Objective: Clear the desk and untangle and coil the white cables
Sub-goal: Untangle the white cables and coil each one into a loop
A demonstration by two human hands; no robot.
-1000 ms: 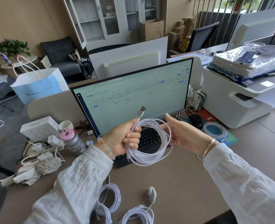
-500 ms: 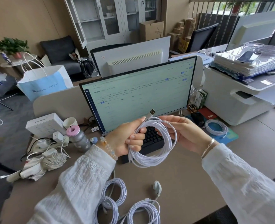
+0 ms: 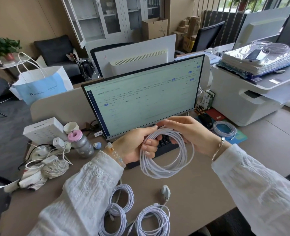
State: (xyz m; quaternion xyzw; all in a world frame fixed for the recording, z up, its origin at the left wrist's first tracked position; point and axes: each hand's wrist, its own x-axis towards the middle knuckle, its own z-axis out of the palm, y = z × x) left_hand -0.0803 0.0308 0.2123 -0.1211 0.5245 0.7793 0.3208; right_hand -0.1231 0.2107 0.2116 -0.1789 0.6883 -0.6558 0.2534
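Note:
My left hand (image 3: 137, 145) grips the left side of a coiled white cable (image 3: 168, 167) held above the desk in front of the keyboard (image 3: 166, 143). My right hand (image 3: 188, 132) reaches over the coil's top with its fingers curled around the strands there. The cable's plug end is hidden under my fingers. Three finished white coils (image 3: 123, 196) (image 3: 113, 220) (image 3: 152, 222) lie on the desk (image 3: 200, 189) near its front edge. Another white coil (image 3: 224, 128) lies at the right on a blue mat.
A monitor (image 3: 144, 99) stands just behind my hands. To the left are a grey bottle (image 3: 82, 145), a white box (image 3: 42, 130), a paper cup (image 3: 71, 127) and a heap of chargers and tangled cords (image 3: 45, 160). A white printer (image 3: 250, 99) stands at the right. A white plug (image 3: 165, 192) lies near the coils.
My right hand has moved up over the top of the coil and closed on the strands. The plug end that stuck up above my left hand is now covered.

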